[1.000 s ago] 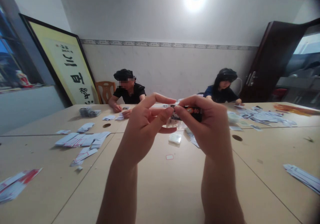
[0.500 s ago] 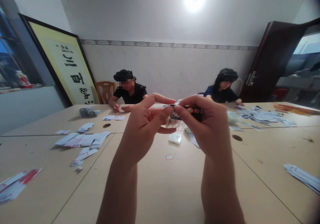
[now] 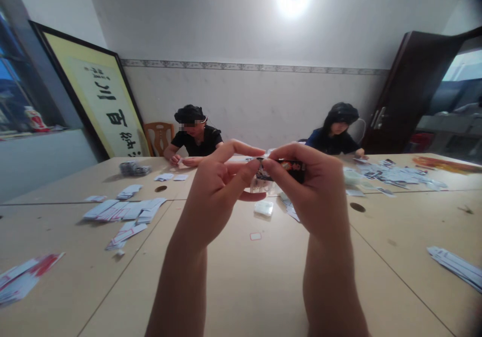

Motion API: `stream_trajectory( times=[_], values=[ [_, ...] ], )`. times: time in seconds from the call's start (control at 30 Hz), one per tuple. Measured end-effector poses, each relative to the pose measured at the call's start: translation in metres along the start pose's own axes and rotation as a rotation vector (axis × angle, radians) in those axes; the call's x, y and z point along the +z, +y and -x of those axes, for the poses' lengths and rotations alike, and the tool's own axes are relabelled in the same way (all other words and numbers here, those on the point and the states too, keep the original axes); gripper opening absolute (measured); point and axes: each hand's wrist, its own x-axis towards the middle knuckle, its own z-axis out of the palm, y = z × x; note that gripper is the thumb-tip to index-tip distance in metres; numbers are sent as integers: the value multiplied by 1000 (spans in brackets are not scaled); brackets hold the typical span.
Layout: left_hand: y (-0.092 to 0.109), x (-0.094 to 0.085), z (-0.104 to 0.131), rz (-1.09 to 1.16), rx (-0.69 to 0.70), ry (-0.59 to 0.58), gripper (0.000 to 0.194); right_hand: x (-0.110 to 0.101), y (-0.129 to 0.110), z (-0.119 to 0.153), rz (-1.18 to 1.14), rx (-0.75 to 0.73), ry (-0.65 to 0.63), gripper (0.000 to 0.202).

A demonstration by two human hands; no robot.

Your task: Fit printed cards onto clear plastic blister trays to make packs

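Up in front of me, my left hand (image 3: pixel 218 186) and my right hand (image 3: pixel 316 181) meet at a small black card with a colourful print (image 3: pixel 294 169). My right thumb lies over its near face, with the fingers behind. The left thumb and fingers pinch its left end, thumb tips almost touching. Clear plastic (image 3: pixel 259 186) shows below the left thumb; whether it is held or stands behind the hands I cannot tell. Beyond my wrists, a small transparent packet (image 3: pixel 263 208) and a red-edged white label (image 3: pixel 255 236) lie on the table.
Stacks of white cards (image 3: pixel 120 210) spread across the table (image 3: pixel 248 297) on the left, with bundled strips (image 3: pixel 455 266) at the right. A heap of cards (image 3: pixel 402 174) lies far right. Two people in black caps sit opposite, their hands near the far edge.
My hands and the black card stay almost in place, with only a tiny shift of the card. The person at the far left has moved slightly.
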Motion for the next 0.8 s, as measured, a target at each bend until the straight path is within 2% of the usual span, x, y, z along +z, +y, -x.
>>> stream_trajectory(
  times=[0.8],
  values=[
    [-2, 8, 1, -39, 70, 75, 18, 7, 6, 0, 24, -18, 70, 11]
  ],
)
